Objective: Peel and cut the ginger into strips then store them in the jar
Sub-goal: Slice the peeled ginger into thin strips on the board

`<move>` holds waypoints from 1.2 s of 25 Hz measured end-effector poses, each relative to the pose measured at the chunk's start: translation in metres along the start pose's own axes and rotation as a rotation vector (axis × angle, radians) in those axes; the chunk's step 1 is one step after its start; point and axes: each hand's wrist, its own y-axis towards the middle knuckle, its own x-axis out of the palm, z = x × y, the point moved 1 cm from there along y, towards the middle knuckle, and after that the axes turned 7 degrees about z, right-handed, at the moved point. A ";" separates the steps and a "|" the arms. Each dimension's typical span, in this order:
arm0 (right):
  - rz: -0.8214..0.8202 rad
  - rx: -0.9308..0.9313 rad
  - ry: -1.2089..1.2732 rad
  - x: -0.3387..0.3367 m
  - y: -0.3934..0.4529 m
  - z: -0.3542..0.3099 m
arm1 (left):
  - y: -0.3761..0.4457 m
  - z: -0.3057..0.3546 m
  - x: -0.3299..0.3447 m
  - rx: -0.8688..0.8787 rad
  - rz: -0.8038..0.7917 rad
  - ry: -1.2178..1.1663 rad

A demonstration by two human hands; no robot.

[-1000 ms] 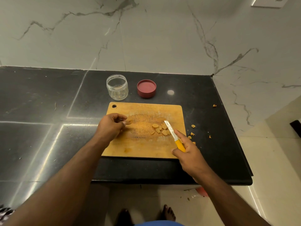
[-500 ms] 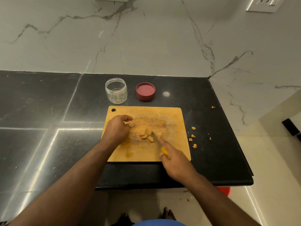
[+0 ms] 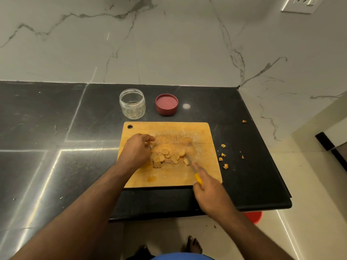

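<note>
Cutting is under way: the right hand point(image 3: 210, 192) grips the knife point(image 3: 194, 170) beside ginger pieces point(image 3: 169, 157) mid-board; the left hand point(image 3: 137, 149), curled, steadies them; next, thinner strips, then the empty jar point(image 3: 132, 103) at the far side.

Bare counter point(image 3: 47, 128) left of board point(image 3: 169, 128); jar point(image 3: 132, 103), lid point(image 3: 166, 104) just behind.
</note>
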 end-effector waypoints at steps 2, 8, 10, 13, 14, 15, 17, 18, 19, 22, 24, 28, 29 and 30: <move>-0.086 -0.091 0.043 0.021 -0.010 -0.015 | 0.001 0.000 0.001 0.005 0.005 0.014; 0.015 -0.035 0.034 0.007 0.009 -0.007 | -0.001 -0.008 0.001 0.020 -0.013 0.044; 0.021 -0.015 -0.016 0.006 0.015 -0.006 | -0.002 -0.010 0.001 0.017 -0.011 0.042; -0.069 -0.123 -0.010 0.024 0.011 -0.026 | -0.002 -0.011 0.000 -0.004 0.001 0.046; -0.098 -0.157 -0.006 0.031 0.007 -0.031 | -0.002 -0.011 -0.001 -0.008 0.002 0.050; -0.114 -0.172 0.001 0.034 0.005 -0.032 | -0.002 -0.011 -0.001 -0.010 0.003 0.054; -0.103 -0.147 0.011 0.031 0.004 -0.028 | -0.003 -0.012 -0.001 -0.007 0.002 0.057; -0.078 -0.116 0.019 0.024 0.004 -0.024 | -0.004 -0.012 -0.002 -0.002 0.002 0.056; -0.044 -0.084 0.027 0.016 0.004 -0.018 | -0.004 -0.012 -0.002 0.004 0.002 0.052; 0.066 0.012 -0.006 -0.008 -0.001 0.002 | -0.006 -0.011 -0.002 0.013 0.006 0.051; 0.093 0.069 -0.035 -0.013 -0.009 0.010 | -0.006 -0.010 -0.003 0.010 0.013 0.044; -0.016 0.023 0.031 0.010 -0.034 -0.002 | -0.009 -0.010 -0.007 -0.002 0.024 0.020; -0.045 -0.015 0.055 0.016 -0.037 -0.008 | -0.011 -0.011 -0.009 0.006 0.019 0.022; -0.053 -0.042 0.080 0.019 -0.036 -0.011 | -0.012 -0.011 -0.010 0.019 0.010 0.025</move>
